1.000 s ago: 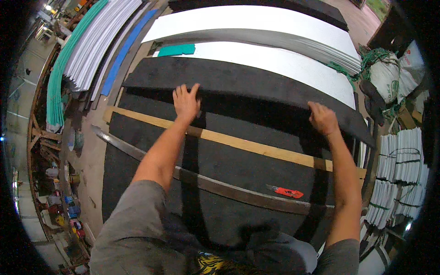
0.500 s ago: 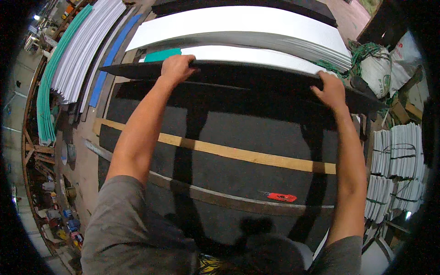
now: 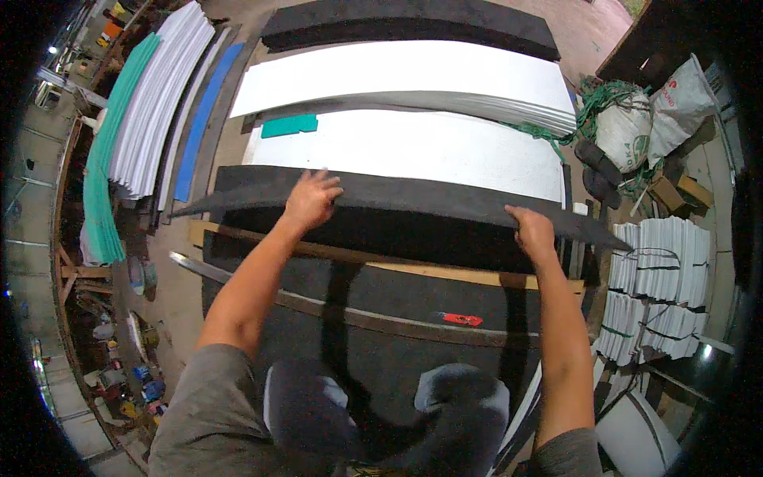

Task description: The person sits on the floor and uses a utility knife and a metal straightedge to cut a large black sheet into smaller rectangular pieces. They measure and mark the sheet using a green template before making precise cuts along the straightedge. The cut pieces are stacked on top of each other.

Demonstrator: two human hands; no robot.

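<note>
A long, thin black foam strip (image 3: 421,194) lies crosswise in front of me, its tapering ends bending down. My left hand (image 3: 312,200) is on its left part, fingers somewhat fanned over the top; what the thumb does underneath is hidden. Closer to the right end, my right hand (image 3: 532,232) grips the strip, index finger along its surface. Dark shadow falls below the strip on a black foam sheet (image 3: 397,350). Across this sheet run a wooden batten (image 3: 445,274) and a metal straightedge (image 3: 373,324). A red utility knife (image 3: 462,319) rests beside the straightedge.
Beyond the strip are a white sheet (image 3: 413,143) with a green foam piece (image 3: 288,126), stacked white sheets (image 3: 413,71) and a black block (image 3: 405,28). Green sheets (image 3: 107,183) and white sheets (image 3: 159,119) stand left. Tied white bundles (image 3: 660,262) and sacks (image 3: 624,135) are right.
Both hands have come nearer to me with the black strip, which has tipped from edge-on to showing its broad face. More of the white sheet behind shows. The camera view has shifted.
</note>
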